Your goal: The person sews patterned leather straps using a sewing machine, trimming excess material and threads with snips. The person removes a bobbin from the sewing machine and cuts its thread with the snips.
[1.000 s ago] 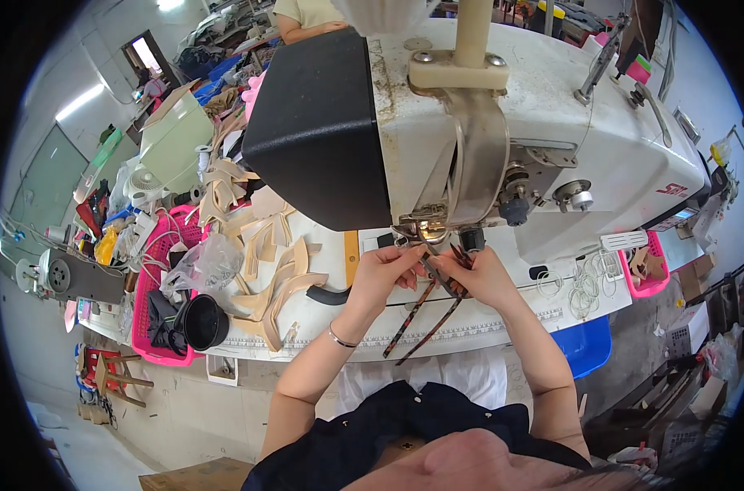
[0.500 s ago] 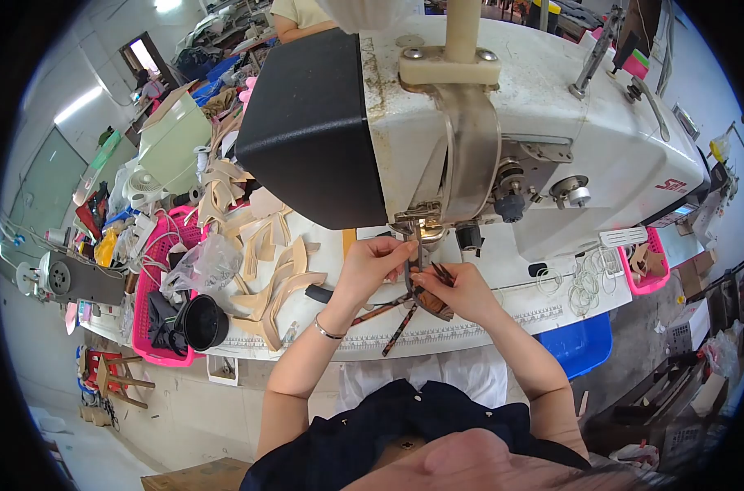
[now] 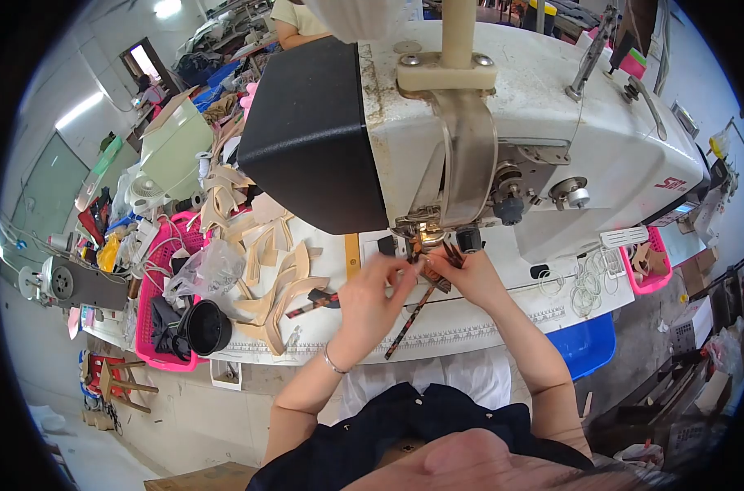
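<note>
A white sewing machine [image 3: 552, 106] stands before me, its lit needle area [image 3: 425, 236] just beyond my hands. My right hand [image 3: 474, 282] pinches a small brown-and-black patterned piece [image 3: 439, 281] beside the needle area. Dark pointed ends [image 3: 453, 254] stick up by its fingers; I cannot make out what they belong to. My left hand [image 3: 373, 299], its fingers smeared by motion, is close to the left of that piece. Whether it holds anything is unclear. One patterned strip [image 3: 400, 334] hangs toward the table's front edge, and another strip [image 3: 309, 306] shows left of my left hand.
Beige cut pieces [image 3: 278, 282] lie piled on the white table left of my hands. Farther left are a pink basket [image 3: 147, 323] and a black bowl [image 3: 206, 326]. Coiled clear cord [image 3: 584, 286] lies at right, above a blue bin [image 3: 583, 344]. Another person's arm [image 3: 294, 33] shows behind the machine.
My left hand has drawn back a little toward me, off the piece by the needle. A patterned strip now shows to its left. The right hand has shifted slightly right and away from me.
</note>
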Motion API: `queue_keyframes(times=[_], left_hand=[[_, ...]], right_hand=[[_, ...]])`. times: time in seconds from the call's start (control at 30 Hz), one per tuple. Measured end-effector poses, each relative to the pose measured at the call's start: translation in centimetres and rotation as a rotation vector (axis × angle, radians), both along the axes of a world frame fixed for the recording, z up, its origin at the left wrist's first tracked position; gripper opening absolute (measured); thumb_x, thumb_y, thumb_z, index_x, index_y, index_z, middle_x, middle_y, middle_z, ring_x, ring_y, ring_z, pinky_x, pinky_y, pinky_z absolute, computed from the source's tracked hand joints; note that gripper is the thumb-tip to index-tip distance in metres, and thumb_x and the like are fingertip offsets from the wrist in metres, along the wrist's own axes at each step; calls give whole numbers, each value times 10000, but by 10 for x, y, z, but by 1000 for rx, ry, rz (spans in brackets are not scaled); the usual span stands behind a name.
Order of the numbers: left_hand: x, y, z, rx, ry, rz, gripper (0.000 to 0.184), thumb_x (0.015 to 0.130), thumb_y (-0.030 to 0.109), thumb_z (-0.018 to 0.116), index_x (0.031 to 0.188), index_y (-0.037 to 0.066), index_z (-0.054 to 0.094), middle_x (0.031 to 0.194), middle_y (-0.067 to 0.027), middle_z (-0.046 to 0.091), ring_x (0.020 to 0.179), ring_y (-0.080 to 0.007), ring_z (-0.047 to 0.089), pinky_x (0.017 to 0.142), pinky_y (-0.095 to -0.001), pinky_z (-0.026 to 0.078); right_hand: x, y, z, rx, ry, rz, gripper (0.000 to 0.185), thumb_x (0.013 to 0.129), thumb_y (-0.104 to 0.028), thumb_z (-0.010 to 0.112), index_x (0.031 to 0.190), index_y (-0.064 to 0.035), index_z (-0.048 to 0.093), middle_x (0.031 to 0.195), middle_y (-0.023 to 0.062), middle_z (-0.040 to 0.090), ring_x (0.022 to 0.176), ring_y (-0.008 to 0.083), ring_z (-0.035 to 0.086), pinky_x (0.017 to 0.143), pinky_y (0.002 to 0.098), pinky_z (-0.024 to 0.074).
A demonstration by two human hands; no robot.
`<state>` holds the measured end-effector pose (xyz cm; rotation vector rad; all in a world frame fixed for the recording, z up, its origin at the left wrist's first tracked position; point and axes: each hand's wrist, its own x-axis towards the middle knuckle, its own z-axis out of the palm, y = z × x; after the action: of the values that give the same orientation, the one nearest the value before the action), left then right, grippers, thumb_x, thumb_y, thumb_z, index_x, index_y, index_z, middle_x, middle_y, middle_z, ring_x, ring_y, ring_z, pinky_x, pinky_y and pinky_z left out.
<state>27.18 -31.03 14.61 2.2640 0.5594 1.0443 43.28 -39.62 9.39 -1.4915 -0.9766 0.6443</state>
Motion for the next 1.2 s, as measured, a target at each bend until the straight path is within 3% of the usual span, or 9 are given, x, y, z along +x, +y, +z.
queue_keyframes(times=[0.13,0.23,0.53,0.8,1.0,1.2], left_hand=[[-2,-5,-12,-11,187,-129,189,853,199,661,838,15,621,618,-52,525,517,-104,461,466,-253,371],[5,-4,-20,-186,123,-135,214,881,219,628,837,10,619,615,-47,532,520,-97,446,474,-249,365],[8,7,-35,-349,62,-162,164,914,161,577,855,8,573,624,9,497,572,-36,413,481,-210,312],[8,20,-38,-448,46,-250,141,920,143,558,865,13,550,592,20,431,536,-52,375,486,-218,318],[10,43,-25,-657,122,-377,194,948,198,532,882,16,547,628,52,434,566,-24,379,504,-200,295],[21,65,-13,-735,196,-400,178,913,156,529,796,24,558,609,39,431,563,-38,381,520,-204,296]], right_hand=[[-1,1,9,30,-14,-30,259,850,-243,669,842,16,686,569,-9,557,521,35,418,445,240,320],[1,2,4,29,9,-42,246,853,-239,665,857,6,687,562,-20,549,518,31,414,449,231,313],[-10,2,6,46,91,-32,246,879,-227,635,776,-5,666,591,-3,602,519,24,456,456,214,325],[-19,6,-4,98,136,-64,276,903,-220,604,746,1,658,598,1,614,532,20,454,477,206,335],[-20,2,-3,52,83,-33,237,922,-206,570,843,-12,680,616,-19,610,546,23,428,485,203,318],[-24,-13,2,46,93,-13,210,927,-164,552,951,0,682,667,-2,625,593,48,487,561,216,393]])
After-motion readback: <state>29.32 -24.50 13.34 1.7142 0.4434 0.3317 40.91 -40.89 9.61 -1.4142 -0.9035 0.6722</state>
